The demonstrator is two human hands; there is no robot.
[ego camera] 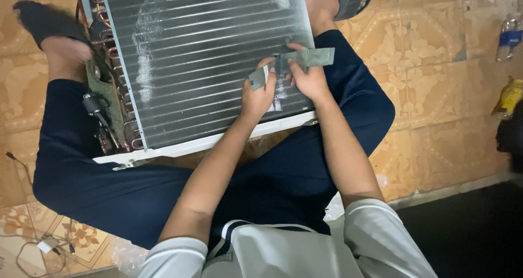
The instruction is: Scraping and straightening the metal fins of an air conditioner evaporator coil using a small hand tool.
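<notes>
We sit with the finned coil [212,60] across our legs. Both hands work at its near right corner: left hand [260,93] pinched shut on one end of a grey metal strip [305,59], right hand [309,76] closed on the middle. The strip looks thin, stiff, light and possibly sharp-edged; grip its flat faces. The fins look fragile. Copper tube bends [117,74] line the coil's left edge.

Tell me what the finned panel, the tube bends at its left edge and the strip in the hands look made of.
Finned panel: thin, dull silver metal fins, likely aluminium, with whitish patches. Tube bends: reddish-brown and shiny, probably copper. Strip, held by left hand and right hand: flat, matte grey-green, perhaps sheet metal or stiff card; unclear.
</notes>
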